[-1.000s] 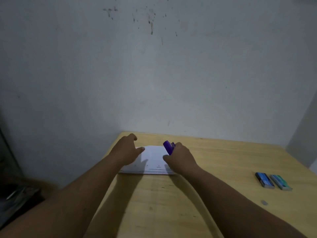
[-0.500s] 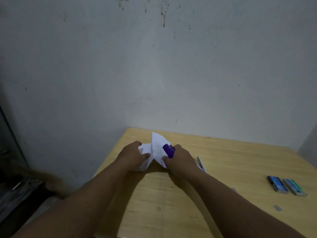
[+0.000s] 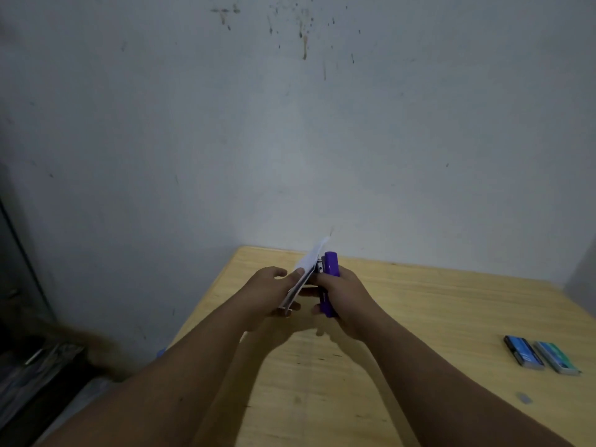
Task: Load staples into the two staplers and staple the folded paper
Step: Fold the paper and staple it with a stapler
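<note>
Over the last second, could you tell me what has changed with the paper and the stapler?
The folded paper, flat on the table a second ago, has been lifted and now stands on edge, held by the left hand. The right hand kept its grip on the purple stapler and raised it alongside the paper. The two staple boxes stayed where they were on the table.

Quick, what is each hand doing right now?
Left hand: holds the folded paper lifted off the table.
Right hand: grips the purple stapler against the paper's edge.
</note>
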